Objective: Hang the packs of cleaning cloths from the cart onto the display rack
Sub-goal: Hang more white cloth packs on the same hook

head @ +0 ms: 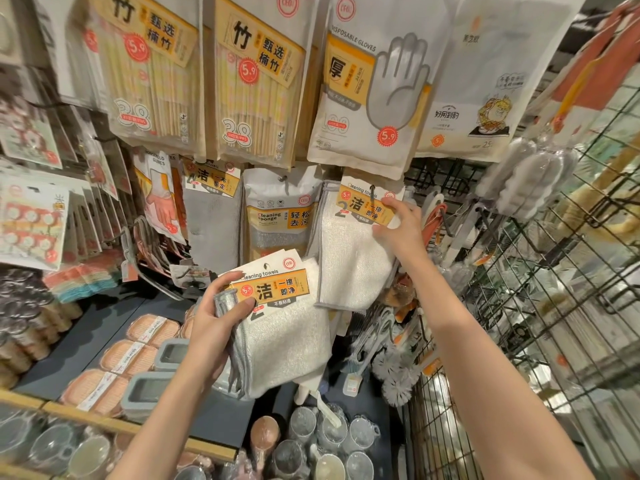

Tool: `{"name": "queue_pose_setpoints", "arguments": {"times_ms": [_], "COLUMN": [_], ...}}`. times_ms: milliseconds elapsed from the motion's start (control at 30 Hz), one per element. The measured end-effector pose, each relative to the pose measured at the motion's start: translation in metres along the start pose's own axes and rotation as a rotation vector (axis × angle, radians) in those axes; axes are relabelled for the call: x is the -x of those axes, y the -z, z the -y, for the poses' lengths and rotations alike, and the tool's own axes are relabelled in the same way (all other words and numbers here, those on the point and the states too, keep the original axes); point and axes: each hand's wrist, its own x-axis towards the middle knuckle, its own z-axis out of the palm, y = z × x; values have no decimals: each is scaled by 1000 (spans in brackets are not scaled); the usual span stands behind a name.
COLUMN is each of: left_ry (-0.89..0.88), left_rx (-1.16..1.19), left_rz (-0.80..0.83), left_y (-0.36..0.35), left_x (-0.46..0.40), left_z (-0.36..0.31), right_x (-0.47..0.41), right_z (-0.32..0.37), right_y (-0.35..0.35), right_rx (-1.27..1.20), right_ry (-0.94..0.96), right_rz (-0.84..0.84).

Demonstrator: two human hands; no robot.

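Left hand point(221, 315) grips a stack of white cleaning-cloth packs with orange-and-white header cards point(280, 320), held low in front of the display rack. Right hand point(398, 225) pinches the header card of another white cloth pack point(353, 251) hanging on a rack hook, beside the cleaning sponge pack point(277, 216), under the disposable-gloves bag point(370, 84).

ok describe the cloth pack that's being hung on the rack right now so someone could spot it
Find the big white disposable gloves pack with the grey hand print, high on the display rack. Directly below it hangs the cleaning towels pack, a white cloth with a grey border and an orange label. Unlike the matching pack held lower down in the left hand, this one has the right hand pinching its label.
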Motion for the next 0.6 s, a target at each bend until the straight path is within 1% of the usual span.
{"name": "queue_pose_setpoints", "arguments": {"times_ms": [200,400,533,600], "left_ry": [-6,-11,-38,-57], "left_rx": [-15,3,-17,-35], "left_rz": [-15,-4,-4,-8], "left_y": [8,13,16,18], "left_x": [6,13,19,20], "left_z": [-1,-4,-3,-2], "right_x": [9,24,47,62], "right_z": [1,5,9,13], "right_y": [-1,2,-1,-10], "right_rx": [10,28,-3,-36], "right_ry": [-33,-81,-46,-18], "right_rz": [54,68,45,68]}}
